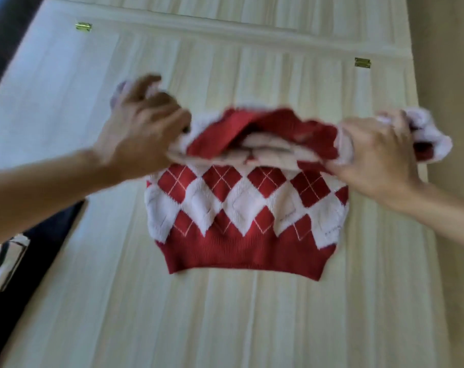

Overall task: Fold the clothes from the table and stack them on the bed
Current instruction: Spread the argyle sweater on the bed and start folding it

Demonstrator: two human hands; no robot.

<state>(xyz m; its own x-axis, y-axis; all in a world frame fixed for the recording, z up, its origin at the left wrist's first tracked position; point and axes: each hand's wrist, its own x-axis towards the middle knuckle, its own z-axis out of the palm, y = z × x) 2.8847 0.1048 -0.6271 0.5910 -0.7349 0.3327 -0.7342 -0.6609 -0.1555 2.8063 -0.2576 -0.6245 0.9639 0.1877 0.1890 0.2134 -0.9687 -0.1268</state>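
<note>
A red and white argyle knit sweater (pixel 246 208) lies on the pale wooden table (pixel 225 314), its red ribbed hem toward me. My left hand (pixel 138 131) grips the sweater's upper left edge. My right hand (pixel 376 158) grips the upper right edge, with a white sleeve bunched behind it. Both hands hold the top part raised and folded over toward the lower half, so the red collar and the inside show. The picture is blurred by motion.
Two brass hinges (pixel 83 27) (pixel 362 62) sit in the table's far part, along a seam. A dark gap (pixel 39 240) runs down the left side, with striped white fabric (pixel 2 264) beyond it. A tan floor (pixel 448 75) lies to the right.
</note>
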